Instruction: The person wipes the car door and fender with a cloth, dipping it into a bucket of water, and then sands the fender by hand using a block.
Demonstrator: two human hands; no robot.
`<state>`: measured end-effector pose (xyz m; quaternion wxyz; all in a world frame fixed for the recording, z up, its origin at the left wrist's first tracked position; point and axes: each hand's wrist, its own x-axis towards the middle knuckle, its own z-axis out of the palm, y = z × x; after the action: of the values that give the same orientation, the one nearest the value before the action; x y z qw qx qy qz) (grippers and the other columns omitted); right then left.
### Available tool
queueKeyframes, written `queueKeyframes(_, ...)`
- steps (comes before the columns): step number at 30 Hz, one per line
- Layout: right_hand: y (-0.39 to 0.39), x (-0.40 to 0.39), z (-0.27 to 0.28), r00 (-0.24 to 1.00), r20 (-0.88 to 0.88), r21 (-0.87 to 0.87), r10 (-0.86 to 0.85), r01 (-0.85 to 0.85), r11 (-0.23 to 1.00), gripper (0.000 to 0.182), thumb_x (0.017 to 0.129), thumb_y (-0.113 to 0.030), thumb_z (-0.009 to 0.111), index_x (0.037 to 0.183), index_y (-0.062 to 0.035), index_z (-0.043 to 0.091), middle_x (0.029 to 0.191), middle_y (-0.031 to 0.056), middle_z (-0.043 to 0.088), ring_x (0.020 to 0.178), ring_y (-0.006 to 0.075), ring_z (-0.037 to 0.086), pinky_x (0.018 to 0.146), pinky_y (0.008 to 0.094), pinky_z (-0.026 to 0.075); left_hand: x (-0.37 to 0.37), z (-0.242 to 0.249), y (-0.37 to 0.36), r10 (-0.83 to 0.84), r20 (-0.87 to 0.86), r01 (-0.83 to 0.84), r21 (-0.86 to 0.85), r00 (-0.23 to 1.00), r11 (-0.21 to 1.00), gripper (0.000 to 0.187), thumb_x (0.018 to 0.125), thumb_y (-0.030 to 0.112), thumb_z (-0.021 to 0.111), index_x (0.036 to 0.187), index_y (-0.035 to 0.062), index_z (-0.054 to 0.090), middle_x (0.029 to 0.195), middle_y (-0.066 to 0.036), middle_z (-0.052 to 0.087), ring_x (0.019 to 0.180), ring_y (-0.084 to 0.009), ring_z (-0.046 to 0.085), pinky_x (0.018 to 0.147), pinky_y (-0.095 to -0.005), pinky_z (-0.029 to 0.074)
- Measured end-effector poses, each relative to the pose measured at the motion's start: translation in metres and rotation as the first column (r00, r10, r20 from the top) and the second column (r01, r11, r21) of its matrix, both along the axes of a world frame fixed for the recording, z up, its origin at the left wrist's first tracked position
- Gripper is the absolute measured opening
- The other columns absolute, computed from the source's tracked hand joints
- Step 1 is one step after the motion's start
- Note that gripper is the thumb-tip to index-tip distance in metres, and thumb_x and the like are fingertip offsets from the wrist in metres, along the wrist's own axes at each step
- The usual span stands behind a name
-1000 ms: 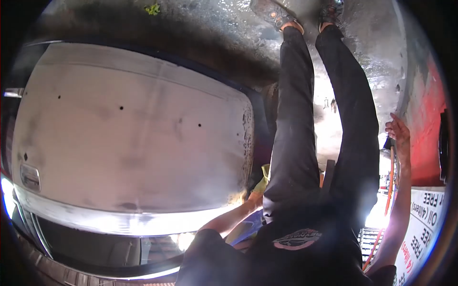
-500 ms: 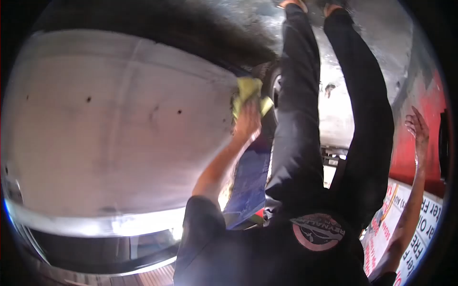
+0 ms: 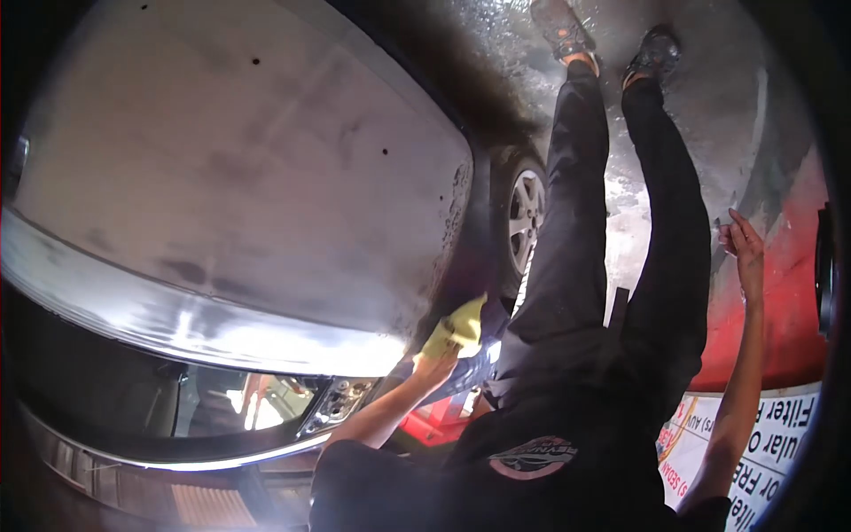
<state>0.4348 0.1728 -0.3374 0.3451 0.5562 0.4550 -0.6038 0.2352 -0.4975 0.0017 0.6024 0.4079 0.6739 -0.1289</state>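
1. While the left hand (image 3: 434, 368) presses a yellow cloth (image 3: 454, 326) against the corner of the car's pale hood (image 3: 266, 177), the step in hand looks like wiping along that edge, just above the headlight (image 3: 337, 401) and beside the front wheel (image 3: 525, 217).
2. Its fingers are closed around the bunched cloth, which sticks out past the knuckles and touches the dark seam where hood meets fender (how firmly it is squeezed cannot be told from this view).
3. Out to the side, the right hand (image 3: 743, 248) is spread wide with fingers apart and nothing in it. It is raised near the red wall (image 3: 789, 293), well apart from the car, and seems to serve for balance only.
4. Dark specks and dull smears show across the hood, thickest along the rim near the wheel, so the panel reads as only partly wiped.
5. A next stroke would call for keeping the cloth flat on the metal and following the curved rim, with the body leaning further over the fender.
6. Underfoot the wet ground (image 3: 709, 106) shines, so a long reach asks for steady feet; a printed banner (image 3: 771, 452) hangs below the red wall.
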Motion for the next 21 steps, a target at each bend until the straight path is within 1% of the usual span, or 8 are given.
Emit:
queueKeyframes(2,0.011,-0.006,-0.005,1.000,-0.015,-0.003,0.024,-0.024,1.000,0.049,0.108,-0.032,0.060,0.148,-0.0053,0.058,0.107,0.0026,0.071,0.092,0.0087,0.066,0.087,0.0242,0.053,-0.002,-0.127,0.027,0.501,-0.253,-0.533,-0.071,0.827,0.843,0.041,0.101,0.017,0.051,0.137,-0.0004,0.058,0.131,-0.030,0.061,0.123,-0.0451,0.058,0.108,-0.0468,0.048)
queueKeyframes(3,0.020,-0.007,-0.006,0.998,-0.047,0.050,0.047,-0.045,0.998,0.049,0.108,-0.033,0.060,0.148,-0.0054,0.058,0.107,0.0030,0.071,0.094,0.0096,0.066,0.088,0.0252,0.053,-0.052,-0.176,0.110,0.588,-0.379,-0.679,-0.175,0.715,0.713,0.039,0.102,0.021,0.050,0.132,-0.0038,0.059,0.124,-0.030,0.063,0.116,-0.0454,0.060,0.104,-0.0479,0.049)
queueKeyframes(6,0.046,-0.022,0.025,0.992,-0.036,0.101,0.123,-0.119,0.988,0.050,0.108,-0.035,0.058,0.148,-0.0054,0.058,0.110,0.0034,0.070,0.097,0.0110,0.066,0.090,0.0275,0.053,-0.040,-0.293,0.053,0.284,-0.207,-0.305,-0.077,0.936,0.949,0.044,0.090,0.015,0.060,0.130,-0.0030,0.064,0.141,-0.021,0.058,0.132,-0.0429,0.053,0.113,-0.0465,0.044)
queueKeyframes(7,0.057,-0.036,0.026,0.986,-0.042,0.136,0.161,-0.154,0.979,0.051,0.108,-0.037,0.058,0.148,-0.0053,0.058,0.111,0.0036,0.070,0.099,0.0116,0.065,0.091,0.0289,0.053,-0.048,-0.299,0.060,-0.024,-0.279,0.028,0.011,0.960,1.000,0.050,0.091,0.019,0.059,0.137,-0.0009,0.063,0.148,-0.019,0.055,0.146,-0.0380,0.042,0.123,-0.0482,0.032)
queueKeyframes(8,0.069,-0.039,0.024,0.982,-0.058,0.148,0.178,-0.168,0.975,0.051,0.108,-0.037,0.058,0.148,-0.0053,0.058,0.111,0.0036,0.070,0.099,0.0116,0.065,0.091,0.0289,0.053,-0.064,-0.279,0.089,-0.233,-0.223,0.219,-0.084,0.947,0.972,0.054,0.093,0.025,0.058,0.141,0.0008,0.062,0.152,-0.017,0.053,0.153,-0.0353,0.032,0.128,-0.0553,0.019)
queueKeyframes(12,0.103,-0.024,0.021,0.977,-0.096,0.157,0.189,-0.173,0.972,0.050,0.108,-0.038,0.056,0.146,-0.0047,0.060,0.107,0.0043,0.067,0.098,0.0140,0.064,0.090,0.0310,0.053,0.016,-0.177,0.069,-0.404,0.128,0.423,-0.219,0.906,0.879,0.051,0.098,0.022,0.049,0.142,0.0011,0.061,0.156,-0.015,0.051,0.153,-0.0337,0.033,0.130,-0.0540,0.013)
queueKeyframes(17,0.113,-0.029,0.020,0.951,-0.122,0.153,0.285,-0.266,0.952,0.049,0.108,-0.036,0.057,0.145,-0.0047,0.060,0.099,0.0015,0.063,0.087,0.0108,0.058,0.081,0.0279,0.051,0.173,-0.034,-0.070,0.005,-0.132,-0.019,-0.101,0.991,0.995,0.056,0.096,0.019,0.049,0.148,0.0003,0.053,0.156,-0.012,0.051,0.150,-0.0260,0.039,0.127,-0.0443,0.027)
queueKeyframes(21,0.105,-0.079,0.042,0.912,-0.185,0.025,0.367,-0.369,0.929,0.046,0.108,-0.031,0.058,0.145,-0.0034,0.059,0.093,-0.0002,0.061,0.078,0.0081,0.056,0.072,0.0238,0.048,0.181,0.077,-0.057,0.298,-0.432,-0.445,-0.292,0.851,0.847,0.057,0.096,0.017,0.051,0.153,0.0081,0.049,0.150,-0.009,0.055,0.142,-0.0266,0.049,0.121,-0.0478,0.035)
